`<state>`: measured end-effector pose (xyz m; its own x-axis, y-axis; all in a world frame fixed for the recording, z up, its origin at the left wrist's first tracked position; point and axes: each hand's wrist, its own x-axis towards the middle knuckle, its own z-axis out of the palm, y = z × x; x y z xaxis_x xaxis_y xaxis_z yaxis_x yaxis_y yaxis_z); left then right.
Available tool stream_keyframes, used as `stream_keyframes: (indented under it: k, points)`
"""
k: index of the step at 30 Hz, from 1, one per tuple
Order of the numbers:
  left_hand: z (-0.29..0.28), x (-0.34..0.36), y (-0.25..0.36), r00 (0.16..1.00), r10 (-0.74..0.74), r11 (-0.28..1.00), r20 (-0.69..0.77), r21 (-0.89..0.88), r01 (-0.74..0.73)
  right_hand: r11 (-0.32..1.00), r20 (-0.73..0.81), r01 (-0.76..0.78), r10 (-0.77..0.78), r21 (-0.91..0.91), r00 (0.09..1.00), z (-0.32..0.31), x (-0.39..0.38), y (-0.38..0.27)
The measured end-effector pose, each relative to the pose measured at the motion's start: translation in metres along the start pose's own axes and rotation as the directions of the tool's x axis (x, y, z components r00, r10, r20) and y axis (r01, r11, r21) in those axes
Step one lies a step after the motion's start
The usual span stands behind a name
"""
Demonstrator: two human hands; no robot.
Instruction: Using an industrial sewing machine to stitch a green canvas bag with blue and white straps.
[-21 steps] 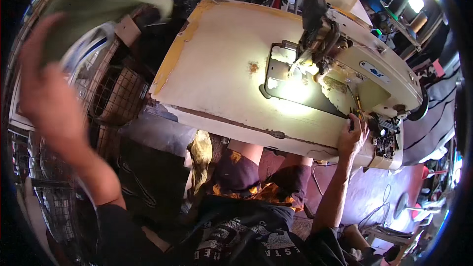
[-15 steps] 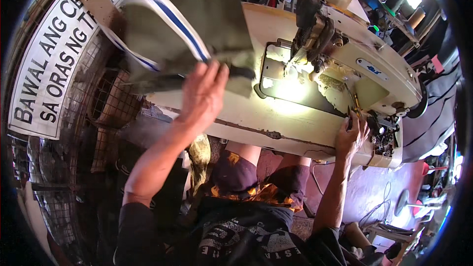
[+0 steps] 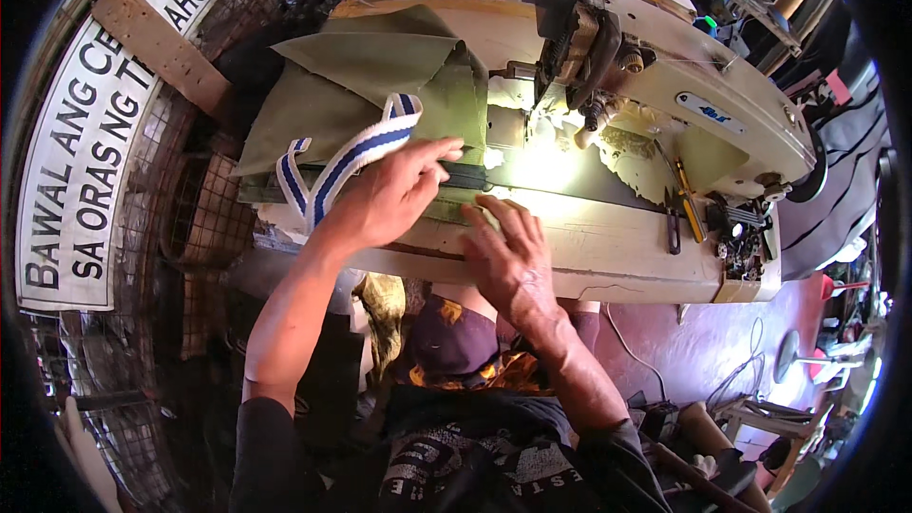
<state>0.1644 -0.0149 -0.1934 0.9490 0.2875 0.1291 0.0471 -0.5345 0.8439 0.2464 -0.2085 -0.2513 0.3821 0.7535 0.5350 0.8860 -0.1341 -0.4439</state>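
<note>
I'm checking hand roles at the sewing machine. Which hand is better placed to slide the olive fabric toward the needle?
Probably the left hand: it already lies flat on the olive fabric by the striped strap; the right hand rests at the table's front edge.

One fisheye view from my head, looking steeply down and forward over my forearms, close above my left hand (image 3: 385, 201) and right hand (image 3: 508, 261), sewing table (image 3: 608, 252) bending at the rim, no second view.

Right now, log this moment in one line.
left hand flat on olive fabric | right hand pressing its near edge | striped webbing on fabric
</note>
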Motion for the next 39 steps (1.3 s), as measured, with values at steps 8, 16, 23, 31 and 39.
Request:
stream_keyframes:
  k: [8,16,23,31,39]
  points:
    - [0.019,0.019,-0.027,0.964,0.207,0.681,0.165,0.683,-0.263,0.992,0.038,0.075,-0.072,-0.102,0.997,0.009,-0.003,-0.002]
    - [-0.014,0.041,-0.021,0.985,-0.015,0.946,0.173,0.321,-0.043,0.991,0.023,0.052,-0.05,-0.125,0.998,0.01,-0.002,-0.003]
    - [-0.015,0.032,-0.024,0.975,0.168,0.979,-0.143,-0.094,-0.182,0.997,0.062,-0.028,0.033,-0.072,0.998,0.011,0.011,-0.008]
    - [-0.002,0.023,-0.001,0.941,0.264,0.94,-0.209,0.273,-0.203,0.89,-0.077,-0.261,0.311,0.375,0.947,0.022,0.028,-0.022]
    - [-0.011,0.017,-0.002,0.972,0.182,0.946,-0.149,0.296,-0.131,0.976,0.046,-0.21,0.213,-0.063,0.976,0.049,0.031,-0.024]
